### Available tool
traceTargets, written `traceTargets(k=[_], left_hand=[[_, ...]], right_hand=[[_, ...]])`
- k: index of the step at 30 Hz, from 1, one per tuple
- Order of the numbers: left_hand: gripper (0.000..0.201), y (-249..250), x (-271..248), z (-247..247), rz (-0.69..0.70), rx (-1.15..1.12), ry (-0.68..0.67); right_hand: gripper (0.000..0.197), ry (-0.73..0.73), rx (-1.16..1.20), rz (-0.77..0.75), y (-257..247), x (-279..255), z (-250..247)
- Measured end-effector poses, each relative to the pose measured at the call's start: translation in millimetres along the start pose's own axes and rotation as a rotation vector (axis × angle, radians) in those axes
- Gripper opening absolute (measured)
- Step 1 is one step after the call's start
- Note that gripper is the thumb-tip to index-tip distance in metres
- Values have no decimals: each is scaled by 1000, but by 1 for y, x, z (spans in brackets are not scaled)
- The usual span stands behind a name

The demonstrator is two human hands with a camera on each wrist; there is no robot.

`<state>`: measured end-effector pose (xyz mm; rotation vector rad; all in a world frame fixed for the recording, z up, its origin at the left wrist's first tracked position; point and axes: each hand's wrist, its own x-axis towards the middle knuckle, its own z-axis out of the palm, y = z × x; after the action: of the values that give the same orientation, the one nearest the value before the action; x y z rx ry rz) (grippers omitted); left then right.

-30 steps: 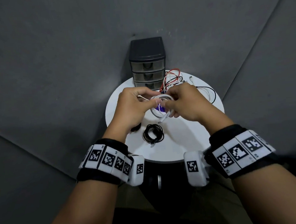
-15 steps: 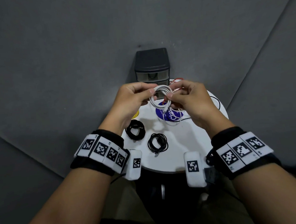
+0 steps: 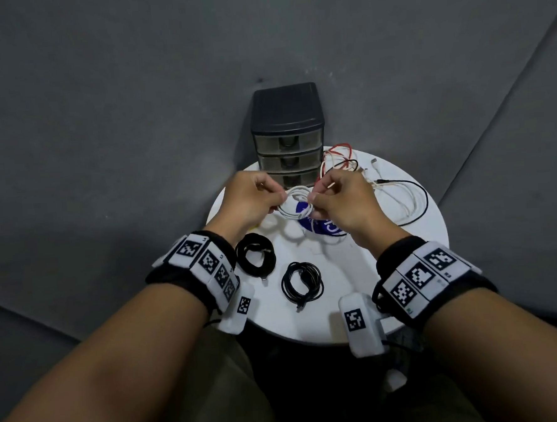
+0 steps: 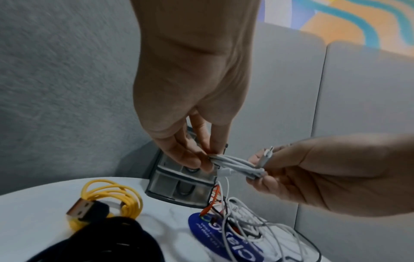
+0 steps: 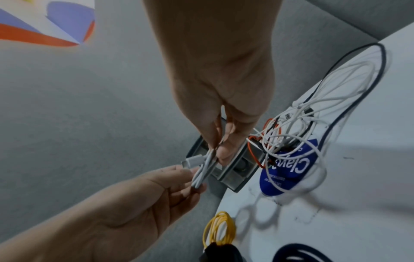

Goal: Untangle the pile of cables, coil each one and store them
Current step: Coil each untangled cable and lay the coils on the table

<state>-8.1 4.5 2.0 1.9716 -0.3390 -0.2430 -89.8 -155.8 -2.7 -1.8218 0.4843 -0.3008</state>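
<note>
Two hands meet above the round white table (image 3: 365, 270) in your head view: your left hand (image 3: 250, 202) and right hand (image 3: 345, 200) each pinch one side of the white coil (image 3: 298, 203), held off the tabletop just in front of the dark drawer unit (image 3: 288, 135), which stands at the table's 12 o'clock edge. Two black coils (image 3: 302, 282) lie near the 7 o'clock side, apart from each other. A loose tangle (image 3: 396, 190) of white, red and black cable spreads from 1 to 3 o'clock, close to the rim. Grey padded panels (image 3: 102, 123) surround the table on every side; the bare white patch sits toward 5 o'clock.

From your left wrist, thumb and fingertips (image 4: 190, 159) close on the bunched white strands, and the right hand grips the other end with a plug sticking up. Below lie a yellow coil (image 4: 116, 196) and a black one, and a blue sticker (image 4: 215, 235) sits under the tangle.

From your right wrist, your fingers (image 5: 224, 150) pinch the coil, the left hand holds its lower end, and the black loop of the tangle reaches the table's far edge.
</note>
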Motion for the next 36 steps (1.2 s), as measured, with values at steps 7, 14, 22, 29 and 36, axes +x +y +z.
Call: traceTargets(k=[7, 14, 22, 29, 36], left_hand=[[7, -17, 32, -7, 1, 277, -47], [7, -24, 62, -6, -42, 504, -222], [15, -21, 67, -2, -50, 656, -298], [13, -18, 64, -5, -36, 661, -357], [13, 20, 60, 15, 208, 519, -308]], right_hand=[[12, -188, 13, 112, 8, 25, 17], [8, -237, -100, 196, 25, 43, 39], [8, -293, -357, 78, 22, 46, 41], [22, -276, -398, -7, 20, 42, 32], [26, 101, -370, -139, 16, 40, -45]])
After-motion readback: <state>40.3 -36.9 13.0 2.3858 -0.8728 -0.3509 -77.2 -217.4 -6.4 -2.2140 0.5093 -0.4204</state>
